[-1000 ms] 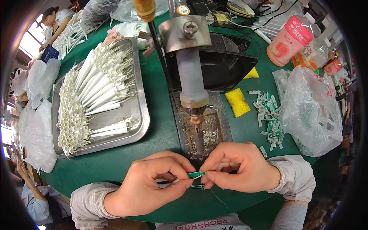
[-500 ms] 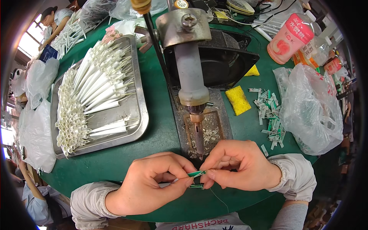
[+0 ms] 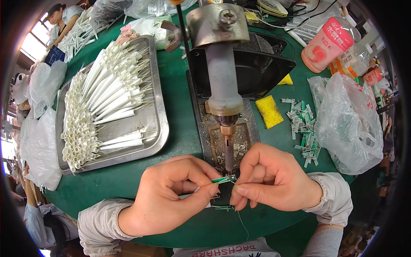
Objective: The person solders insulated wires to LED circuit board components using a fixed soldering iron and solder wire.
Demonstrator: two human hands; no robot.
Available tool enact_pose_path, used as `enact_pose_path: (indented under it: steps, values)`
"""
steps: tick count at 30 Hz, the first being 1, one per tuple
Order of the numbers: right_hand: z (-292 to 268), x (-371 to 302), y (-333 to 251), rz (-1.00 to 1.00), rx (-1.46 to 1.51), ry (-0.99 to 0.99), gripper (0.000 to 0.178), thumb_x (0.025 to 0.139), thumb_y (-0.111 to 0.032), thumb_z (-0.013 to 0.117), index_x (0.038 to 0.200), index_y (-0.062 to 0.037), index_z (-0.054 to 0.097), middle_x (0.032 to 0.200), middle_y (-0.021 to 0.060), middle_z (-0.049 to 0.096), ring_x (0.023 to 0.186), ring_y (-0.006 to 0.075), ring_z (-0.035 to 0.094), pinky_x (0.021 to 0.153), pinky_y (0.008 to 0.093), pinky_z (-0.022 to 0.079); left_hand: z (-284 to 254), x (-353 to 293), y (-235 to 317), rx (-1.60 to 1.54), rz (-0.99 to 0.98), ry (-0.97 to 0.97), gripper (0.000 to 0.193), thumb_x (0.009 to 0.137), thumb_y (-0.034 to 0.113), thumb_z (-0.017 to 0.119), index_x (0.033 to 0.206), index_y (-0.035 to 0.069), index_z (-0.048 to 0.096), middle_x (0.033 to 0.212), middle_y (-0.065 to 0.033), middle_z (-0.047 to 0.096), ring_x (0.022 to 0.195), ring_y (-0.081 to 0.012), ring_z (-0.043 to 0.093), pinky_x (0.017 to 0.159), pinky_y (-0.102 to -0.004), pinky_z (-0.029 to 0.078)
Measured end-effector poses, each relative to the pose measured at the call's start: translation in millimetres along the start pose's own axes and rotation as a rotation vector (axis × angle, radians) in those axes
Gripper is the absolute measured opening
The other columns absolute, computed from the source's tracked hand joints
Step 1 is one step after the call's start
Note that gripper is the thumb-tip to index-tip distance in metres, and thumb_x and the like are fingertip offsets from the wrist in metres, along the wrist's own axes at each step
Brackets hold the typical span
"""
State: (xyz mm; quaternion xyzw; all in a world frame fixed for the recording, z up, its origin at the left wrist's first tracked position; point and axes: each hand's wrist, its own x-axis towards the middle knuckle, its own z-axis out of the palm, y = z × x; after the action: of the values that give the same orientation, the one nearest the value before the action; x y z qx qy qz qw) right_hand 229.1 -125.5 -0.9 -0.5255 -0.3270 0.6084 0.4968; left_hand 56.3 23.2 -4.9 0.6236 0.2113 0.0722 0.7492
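My left hand (image 3: 169, 199) pinches a narrow green circuit board (image 3: 221, 180) between thumb and fingertips. The board's right end is at the tip of a soldering iron (image 3: 223, 79), clamped upright and pointing down. Beside it my right hand (image 3: 278, 182) is closed in a pinch on a thin wire (image 3: 243, 223), which trails down toward me; a short end reaches toward the board. Below the fingers lies another green strip (image 3: 222, 207), partly hidden. Something pale shows among my left fingers, too covered to name.
On the left, a metal tray (image 3: 160, 124) holds many white tubes (image 3: 109, 96) with wire ends. Right of the iron's base (image 3: 205, 145) are a yellow sponge (image 3: 269, 112), a pile of small boards (image 3: 306, 132), a plastic bag (image 3: 349, 124) and a pink-labelled bottle (image 3: 327, 45). Another person (image 3: 64, 21) sits far left.
Both hands have moved slightly up and away from me, bringing the board's end to the iron's tip. My right fingers have drawn a little apart from the board. The view has shifted slightly.
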Motion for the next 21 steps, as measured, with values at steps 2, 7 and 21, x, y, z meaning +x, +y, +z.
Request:
enact_pose_path:
  steps: [2,7,21]
  values:
    - [2.4,2.1,0.6,-0.012,0.018,0.008,0.016,0.093,-0.003,0.059,0.099,-0.0013,0.044,0.084,0.0096,0.069,0.076,0.0130,0.069,0.062,0.0226,0.053,0.6,0.7,1.2,-0.006,0.025,0.014,0.006,0.084,-0.012,0.062,0.081,-0.007,0.062,0.100,-0.0174,0.063,0.083,-0.0150,0.065,0.073,-0.0254,0.054]
    - [3.6,5.0,-0.9,0.001,0.061,0.037,0.017,0.094,-0.003,0.059,0.098,-0.0027,0.042,0.083,0.0094,0.067,0.075,0.0139,0.069,0.059,0.0227,0.053,-2.0,1.2,-3.4,0.027,0.109,-0.005,0.007,0.084,-0.012,0.063,0.082,-0.006,0.062,0.100,-0.0178,0.063,0.082,-0.0153,0.065,0.072,-0.0253,0.054]
    - [3.9,5.0,3.4,-0.051,0.097,0.035,0.017,0.094,-0.003,0.058,0.097,-0.0035,0.042,0.084,0.0097,0.068,0.075,0.0140,0.069,0.058,0.0219,0.052,-1.5,1.7,1.6,-0.065,0.091,0.000,0.007,0.085,-0.012,0.062,0.082,-0.005,0.060,0.099,-0.0174,0.063,0.082,-0.0156,0.066,0.073,-0.0258,0.055]
